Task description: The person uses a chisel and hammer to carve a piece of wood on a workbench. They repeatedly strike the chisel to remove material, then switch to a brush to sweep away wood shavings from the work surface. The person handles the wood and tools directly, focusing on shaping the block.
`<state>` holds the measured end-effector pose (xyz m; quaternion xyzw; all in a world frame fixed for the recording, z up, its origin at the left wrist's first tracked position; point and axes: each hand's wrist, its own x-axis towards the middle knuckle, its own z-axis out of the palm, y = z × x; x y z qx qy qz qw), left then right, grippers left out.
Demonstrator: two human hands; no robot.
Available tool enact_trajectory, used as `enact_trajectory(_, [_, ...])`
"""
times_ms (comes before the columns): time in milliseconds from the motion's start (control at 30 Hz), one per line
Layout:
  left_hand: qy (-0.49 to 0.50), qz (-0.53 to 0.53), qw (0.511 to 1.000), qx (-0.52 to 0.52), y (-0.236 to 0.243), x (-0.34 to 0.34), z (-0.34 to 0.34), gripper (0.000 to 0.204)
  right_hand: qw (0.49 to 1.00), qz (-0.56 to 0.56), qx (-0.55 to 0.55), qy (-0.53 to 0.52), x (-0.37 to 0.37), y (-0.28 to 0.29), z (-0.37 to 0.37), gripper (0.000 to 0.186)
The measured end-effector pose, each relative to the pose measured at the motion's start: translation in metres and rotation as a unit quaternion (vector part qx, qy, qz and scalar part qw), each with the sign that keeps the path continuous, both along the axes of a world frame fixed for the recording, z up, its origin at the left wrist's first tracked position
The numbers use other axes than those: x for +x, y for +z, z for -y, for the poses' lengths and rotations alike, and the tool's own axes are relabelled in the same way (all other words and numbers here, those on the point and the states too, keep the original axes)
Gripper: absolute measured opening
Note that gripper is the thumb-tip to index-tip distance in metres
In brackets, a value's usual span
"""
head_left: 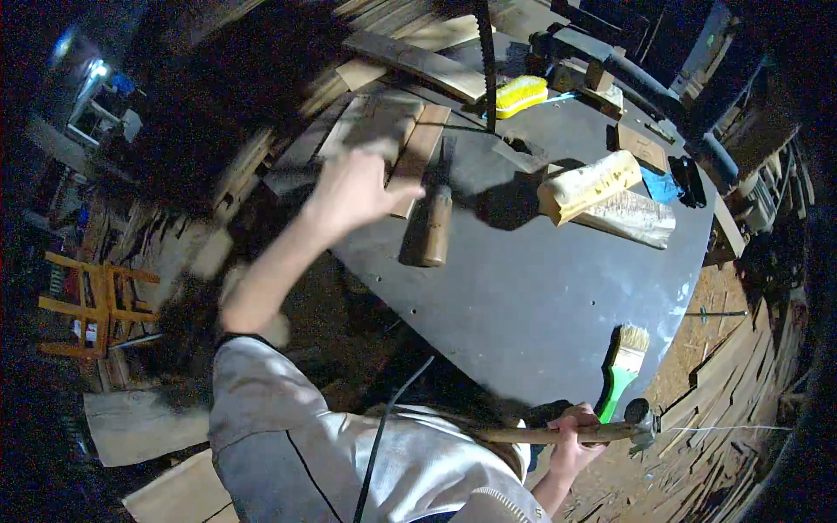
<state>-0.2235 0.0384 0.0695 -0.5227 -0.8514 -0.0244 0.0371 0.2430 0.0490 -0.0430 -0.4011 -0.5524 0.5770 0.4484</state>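
My left hand (353, 193) reaches over pale boards (370, 122) at the table's left edge, its thumb spread over a narrow brown wooden strip (424, 144). The fingers are partly blurred, and I cannot tell whether they press on the wood. Just right of the thumb lies a chisel (438, 228) with a wooden handle, its dark blade pointing away. At the near right, my right hand (577, 436) is closed round the wooden handle of a hammer (643, 425), held level with its metal head to the right. A green-handled paintbrush (621, 370) lies just beyond it.
The grey table (514, 305) bears a pale wood block (589, 186) resting on another piece. Farther back are a yellow brush or sponge (520, 96) and an upright toothed blade (486, 65). An orange wooden frame (105, 301) stands left; wood scraps (715, 383) cover the right floor.
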Motion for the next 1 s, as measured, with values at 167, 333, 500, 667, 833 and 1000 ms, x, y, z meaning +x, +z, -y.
enact_trajectory(167, [0.042,0.010,0.998,0.035,-0.045,0.024,0.012,0.061,1.000,0.008,-0.009,0.003,-0.008,0.014,-0.001,0.017])
enact_trajectory(333, [0.032,0.036,0.970,0.239,-0.067,0.018,0.018,0.026,1.000,-0.010,-0.010,-0.006,-0.011,0.019,0.001,0.015])
enact_trajectory(500, [0.059,-0.026,0.975,0.211,-0.076,0.009,0.020,0.022,1.000,-0.013,-0.021,-0.007,-0.009,0.017,0.001,0.016])
enact_trajectory(667, [0.093,0.024,0.980,0.172,-0.072,0.011,0.017,0.021,0.998,-0.018,-0.058,-0.030,-0.010,0.016,0.004,0.016])
enact_trajectory(833, [-0.007,0.053,0.963,0.263,-0.080,0.006,0.022,0.014,0.994,-0.020,-0.096,-0.053,-0.014,0.021,0.004,0.015])
enact_trajectory(1000, [0.016,0.187,0.939,0.287,-0.062,0.022,0.025,0.008,0.997,-0.006,-0.069,-0.018,-0.013,0.017,0.003,0.015])
